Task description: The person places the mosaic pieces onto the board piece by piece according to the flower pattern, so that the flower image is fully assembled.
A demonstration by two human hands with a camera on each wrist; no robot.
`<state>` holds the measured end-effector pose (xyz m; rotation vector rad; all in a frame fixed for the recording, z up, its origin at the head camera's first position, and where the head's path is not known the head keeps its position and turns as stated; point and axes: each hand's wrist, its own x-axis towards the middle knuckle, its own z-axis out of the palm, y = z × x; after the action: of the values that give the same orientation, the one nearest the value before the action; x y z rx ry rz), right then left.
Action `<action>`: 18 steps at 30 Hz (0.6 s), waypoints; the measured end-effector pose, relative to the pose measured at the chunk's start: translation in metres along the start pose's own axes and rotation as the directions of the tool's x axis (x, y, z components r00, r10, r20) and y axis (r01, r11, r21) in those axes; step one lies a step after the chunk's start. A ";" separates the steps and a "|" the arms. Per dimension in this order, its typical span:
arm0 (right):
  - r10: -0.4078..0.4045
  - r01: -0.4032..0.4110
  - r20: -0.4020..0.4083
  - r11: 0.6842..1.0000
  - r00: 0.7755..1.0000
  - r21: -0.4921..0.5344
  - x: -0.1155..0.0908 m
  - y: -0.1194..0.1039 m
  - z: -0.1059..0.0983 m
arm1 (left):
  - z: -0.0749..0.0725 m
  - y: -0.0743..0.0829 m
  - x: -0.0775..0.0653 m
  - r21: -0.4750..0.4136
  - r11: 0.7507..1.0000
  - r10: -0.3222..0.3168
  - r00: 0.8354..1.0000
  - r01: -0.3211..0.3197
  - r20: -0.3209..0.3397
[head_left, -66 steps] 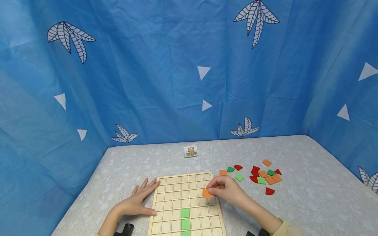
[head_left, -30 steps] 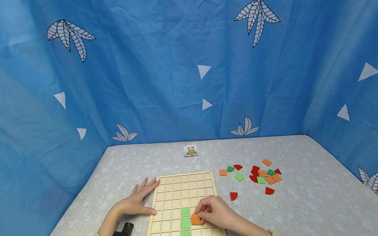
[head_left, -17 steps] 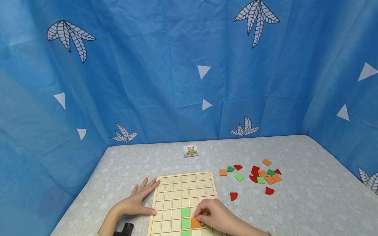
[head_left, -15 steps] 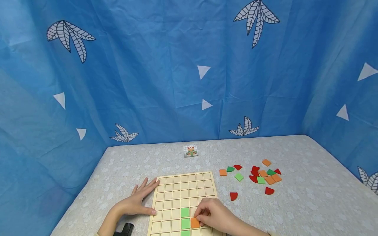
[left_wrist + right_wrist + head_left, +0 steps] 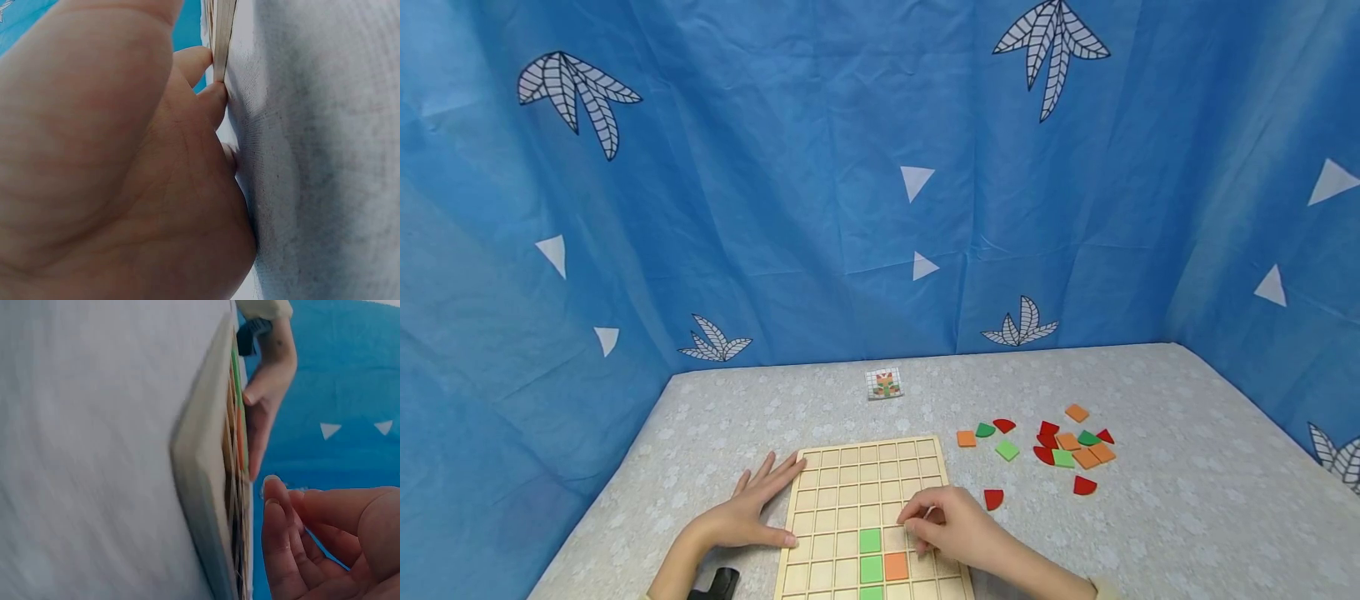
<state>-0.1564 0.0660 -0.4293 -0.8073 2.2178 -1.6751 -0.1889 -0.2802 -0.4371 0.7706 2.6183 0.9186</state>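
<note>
A pale wooden grid board (image 5: 837, 477) lies at the front of the table in the head view. Several green square tiles (image 5: 871, 569) stand in one column of its cells, and an orange square tile (image 5: 896, 567) fills the cell to their right. My right hand (image 5: 951, 523) hovers just above and right of that tile; its fingers are loosely bent and hold nothing, as the right wrist view also shows. My left hand (image 5: 747, 514) rests at the board's left edge, fingers spread, thumb and fingertips touching the frame. In the left wrist view the palm (image 5: 169, 206) hides most of the board.
Several loose orange, green and red pieces lie right of the board, among them a red quarter-round (image 5: 993, 499), an orange square (image 5: 966, 438) and a light green square (image 5: 1007, 450). A small pattern card (image 5: 884, 383) lies behind the board. Blue cloth (image 5: 820, 208) hangs around the table.
My right hand carried the orange tile down and left across the board into the cell beside the green ones, let it go, and lifted slightly away. My left hand stayed put.
</note>
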 end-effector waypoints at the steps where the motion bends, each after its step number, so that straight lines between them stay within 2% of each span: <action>1: 0.013 -0.014 -0.010 1.000 1.000 -0.008 0.001 -0.001 -0.004 | 0.000 0.000 0.000 -0.001 1.000 0.001 1.000 -0.001 0.000; 10: 0.042 -0.048 -0.118 0.998 0.992 -0.043 0.009 0.001 -0.044 | 0.000 -0.002 0.000 0.001 1.000 0.007 1.000 -0.007 -0.003; 18: 0.080 -0.103 -0.264 0.992 0.961 -0.073 0.010 0.009 -0.079 | 0.000 -0.002 0.000 0.002 1.000 0.020 1.000 -0.020 -0.004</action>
<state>-0.2063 0.1255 -0.4118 -0.5176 2.4749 -1.7380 -0.1898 -0.2811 -0.4383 0.7980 2.6194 0.9242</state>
